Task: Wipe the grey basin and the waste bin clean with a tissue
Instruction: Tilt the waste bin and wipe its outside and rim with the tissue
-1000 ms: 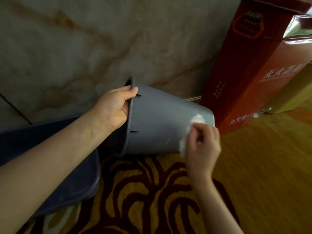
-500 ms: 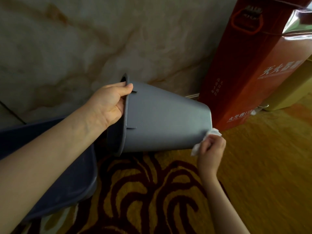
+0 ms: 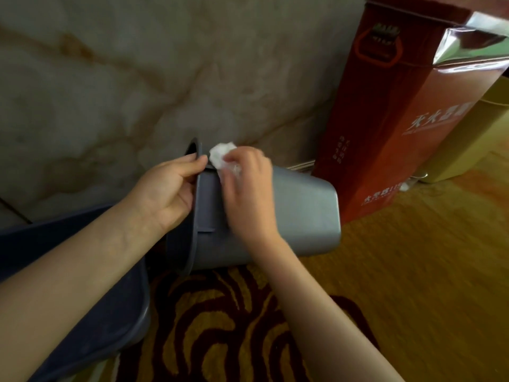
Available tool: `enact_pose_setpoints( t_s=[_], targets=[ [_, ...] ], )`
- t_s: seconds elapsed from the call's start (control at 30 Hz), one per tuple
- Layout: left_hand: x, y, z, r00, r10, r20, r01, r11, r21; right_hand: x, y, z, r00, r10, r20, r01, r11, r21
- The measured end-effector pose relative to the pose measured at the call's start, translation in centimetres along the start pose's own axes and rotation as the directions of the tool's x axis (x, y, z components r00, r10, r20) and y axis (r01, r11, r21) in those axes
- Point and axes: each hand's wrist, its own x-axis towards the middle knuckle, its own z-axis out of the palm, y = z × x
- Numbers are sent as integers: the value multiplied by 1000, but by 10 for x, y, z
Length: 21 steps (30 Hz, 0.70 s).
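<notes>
From where I sit, the grey basin point(image 3: 91, 312) fills the lower left, lying on the patterned carpet point(image 3: 220, 326) under my left forearm, its rim just beside the mouth of the waste bin point(image 3: 297, 216). Next along, my left hand point(image 3: 168, 194) is closed on the bin's rim, fingers curled over the lip and thumb outside, holding the bin tipped on its side with the mouth pointing left and the base pointing right toward the tall red box point(image 3: 385, 128). Just right of that grip, my right hand point(image 3: 248, 194) is bunched around the white tissue point(image 3: 221, 157), pressing it against the bin's outer wall right up by the rim, almost touching the left fingertips. That is the change: a second ago the tissue was down at the base end of the bin, and half a second ago it had slipped off the bottom corner, so the wipe has run the whole length of the wall from base to rim (the hand is blurred, so I take it to be mid-stroke). I read this as the outside of the bin being well under way on the side facing me; the far side and the inside are hidden, so I cannot say whether they are done. Beyond the red box a yellow container point(image 3: 468, 139) stands at the far right, well clear of the work.
</notes>
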Motion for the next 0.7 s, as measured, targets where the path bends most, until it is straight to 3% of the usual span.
enact_pose_setpoints(
  t_s=[0.1,0.23,0.4,0.57,0.7],
  targets=[
    [0,0,-1,1000,14,16,-14,1000,4,-10,-2,9,997,-46,66,50,997,-55],
    [-1,0,-3,1000,9,9,-9,999,47,-20,22,-3,995,-86,39,90,992,-92],
    [0,3,-6,1000,-1,-28,3,998,57,-46,93,-39,979,177,-101,-187,976,-109],
    [0,2,1,1000,0,-25,0,1000,22,-68,138,-67,843,435,-315,-473,880,-50],
    [-1,1,6,1000,-17,-19,17,1000,-5,-60,129,-78,638,632,-440,-597,767,236]
  ],
)
